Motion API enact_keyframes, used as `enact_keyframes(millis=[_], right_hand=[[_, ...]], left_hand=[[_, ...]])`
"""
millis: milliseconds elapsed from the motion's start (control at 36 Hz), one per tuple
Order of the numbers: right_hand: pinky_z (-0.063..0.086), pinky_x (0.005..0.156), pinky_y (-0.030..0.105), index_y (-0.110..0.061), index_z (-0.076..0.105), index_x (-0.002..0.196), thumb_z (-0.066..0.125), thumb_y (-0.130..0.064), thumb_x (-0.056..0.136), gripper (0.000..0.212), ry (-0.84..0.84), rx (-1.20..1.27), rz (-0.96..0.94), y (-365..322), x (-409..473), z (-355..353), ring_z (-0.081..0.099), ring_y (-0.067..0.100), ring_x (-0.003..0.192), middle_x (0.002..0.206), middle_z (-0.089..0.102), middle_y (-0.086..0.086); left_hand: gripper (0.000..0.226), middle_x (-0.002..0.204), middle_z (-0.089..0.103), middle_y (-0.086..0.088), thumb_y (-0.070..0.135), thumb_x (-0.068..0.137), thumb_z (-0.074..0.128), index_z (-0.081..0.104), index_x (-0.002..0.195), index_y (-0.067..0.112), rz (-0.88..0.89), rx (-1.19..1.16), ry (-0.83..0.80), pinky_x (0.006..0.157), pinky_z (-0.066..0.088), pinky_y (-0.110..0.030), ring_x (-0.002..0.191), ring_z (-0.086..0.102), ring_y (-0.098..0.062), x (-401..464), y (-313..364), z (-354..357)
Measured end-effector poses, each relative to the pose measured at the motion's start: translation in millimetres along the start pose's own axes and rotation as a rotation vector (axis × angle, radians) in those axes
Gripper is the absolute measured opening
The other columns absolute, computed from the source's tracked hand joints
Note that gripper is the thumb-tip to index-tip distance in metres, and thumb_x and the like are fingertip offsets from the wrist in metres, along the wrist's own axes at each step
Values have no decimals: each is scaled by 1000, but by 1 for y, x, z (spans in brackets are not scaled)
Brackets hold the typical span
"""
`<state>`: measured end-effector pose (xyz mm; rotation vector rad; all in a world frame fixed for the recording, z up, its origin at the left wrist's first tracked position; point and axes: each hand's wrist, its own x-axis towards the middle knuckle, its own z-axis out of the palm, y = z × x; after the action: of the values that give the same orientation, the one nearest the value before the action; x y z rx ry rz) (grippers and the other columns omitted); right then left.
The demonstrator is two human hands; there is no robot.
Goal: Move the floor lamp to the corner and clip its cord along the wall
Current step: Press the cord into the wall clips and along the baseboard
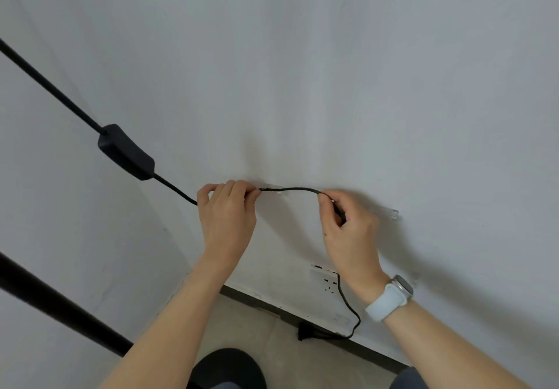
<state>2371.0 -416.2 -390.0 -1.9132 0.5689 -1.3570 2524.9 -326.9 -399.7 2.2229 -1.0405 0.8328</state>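
Observation:
A thin black cord (298, 189) runs along the white wall between my two hands. My left hand (227, 210) pinches it at a clear clip (276, 190) stuck to the wall. My right hand (348, 222) grips the cord a little to the right, where it bends down. An inline switch (127, 152) hangs on the cord at the left. A second clear clip (393, 213) sits on the wall right of my right hand, with no cord in it. The lamp's black pole (54, 301) crosses the lower left. The plug (304, 332) lies on the floor.
A white wall socket (325, 281) sits low on the wall below my right hand, with the cord hanging past it. A dark round shape (230, 367), probably the lamp base, lies on the floor by my arms. A white watch is on my right wrist.

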Motion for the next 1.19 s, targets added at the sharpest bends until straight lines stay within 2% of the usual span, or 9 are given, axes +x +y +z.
enact_keyframes(millis=[194, 306, 417, 611, 750, 861, 972, 1056, 1194], right_hand=[[34, 50, 25, -9, 50, 78, 58, -15, 87, 12, -45, -77, 141, 7, -8, -2, 46, 18, 54, 45, 43, -8], [36, 52, 23, -9, 50, 81, 57, -18, 88, 13, -146, -8, 245, 16, -27, -9, 47, 19, 56, 51, 50, 2], [42, 55, 19, -26, 49, 95, 46, -22, 92, 5, -288, 30, 326, 34, -58, -19, 47, 13, 53, 63, 52, 7], [45, 78, 21, -22, 53, 98, 41, -22, 95, 13, -448, 42, 574, 56, -88, -47, 61, 2, 68, 65, 59, -4], [39, 57, 10, -28, 60, 80, 43, -20, 94, 24, -466, -55, 502, 45, -72, -60, 47, 4, 48, 51, 52, -4], [43, 61, 20, -30, 61, 83, 49, -22, 92, 17, -299, -147, 461, 36, -49, -80, 51, 2, 50, 49, 57, -21], [42, 63, 26, -34, 53, 79, 55, -20, 88, 17, -192, -179, 376, 19, -28, -92, 54, 12, 61, 69, 65, -6], [47, 66, 40, -27, 50, 85, 57, -20, 86, 11, -149, -240, 331, 9, -15, -95, 56, 20, 65, 71, 62, -8], [51, 66, 42, -19, 54, 86, 61, -21, 84, 7, -111, -361, 213, -7, -2, -100, 58, 20, 63, 67, 55, -18]], left_hand=[[17, 70, 65, -5, 21, 88, 55, 60, 77, 9, -90, -29, -30, 90, 32, -38, 65, 58, -26, 6, 1, -2], [10, 77, 67, -5, 19, 86, 60, 62, 81, 10, -57, -27, 17, 97, 25, -37, 75, 61, -26, 5, 3, -4], [19, 105, 64, -8, 20, 85, 60, 60, 103, 13, 15, -24, 89, 111, 10, -45, 100, 57, -25, -4, 6, -4], [28, 113, 62, -4, 9, 85, 59, 60, 112, 15, 312, -126, 142, 109, 23, -51, 112, 48, -21, -36, 39, -6], [31, 98, 69, 2, 2, 71, 71, 65, 95, 21, 567, -182, 54, 99, 31, -44, 101, 52, -17, -49, 73, 12], [17, 85, 69, 5, 11, 76, 72, 66, 86, 23, 493, -244, 77, 93, 31, -41, 87, 54, -17, -44, 85, 21], [7, 73, 66, 6, 17, 81, 67, 68, 77, 22, 374, -280, 102, 86, 29, -37, 72, 60, -19, -37, 97, 22], [8, 73, 65, 4, 19, 84, 62, 66, 78, 20, 256, -329, 88, 84, 26, -35, 73, 57, -18, -38, 103, 24], [9, 74, 65, 4, 19, 84, 61, 62, 75, 16, 146, -381, 91, 82, 25, -33, 75, 49, -14, -43, 109, 24]])
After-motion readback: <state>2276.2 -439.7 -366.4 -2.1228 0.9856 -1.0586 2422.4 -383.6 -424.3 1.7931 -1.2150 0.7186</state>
